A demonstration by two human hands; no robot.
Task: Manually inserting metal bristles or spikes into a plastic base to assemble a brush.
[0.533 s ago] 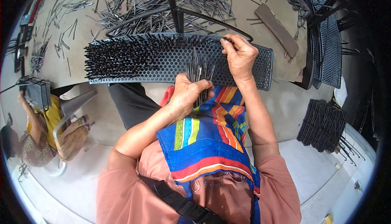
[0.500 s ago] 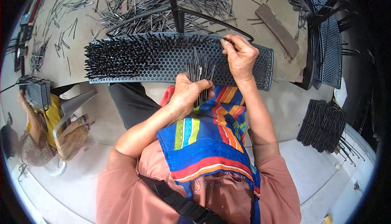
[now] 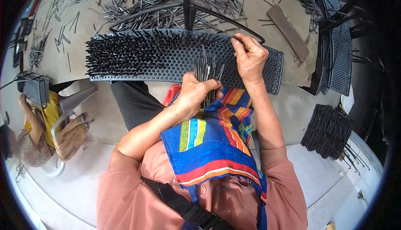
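A long curved dark panel (image 3: 170, 68) full of round holes lies across the table's near edge. Black bristle-like strips (image 3: 119, 53) stand thickly in its left part and thin out along the far edge toward the right. My left hand (image 3: 193, 91) is closed round an upright bundle of thin dark strips (image 3: 204, 68), in front of the panel's middle. At the panel's far edge, right of centre, my right hand (image 3: 252, 59) pinches with thumb and forefinger; what lies between the fingertips is too small to make out.
A black metal rod frame (image 3: 189, 10) rises behind the panel. Loose strips (image 3: 146, 6) are heaped beyond it. A flat brown bar (image 3: 288, 33) lies to the right, near more perforated panels (image 3: 337, 42). Another person's arm (image 3: 31, 115) shows at far left.
The view has shifted a little, and the panel tilts slightly more, its left end higher. My right hand stays near the same far-edge spot; my left hand keeps the bundle.
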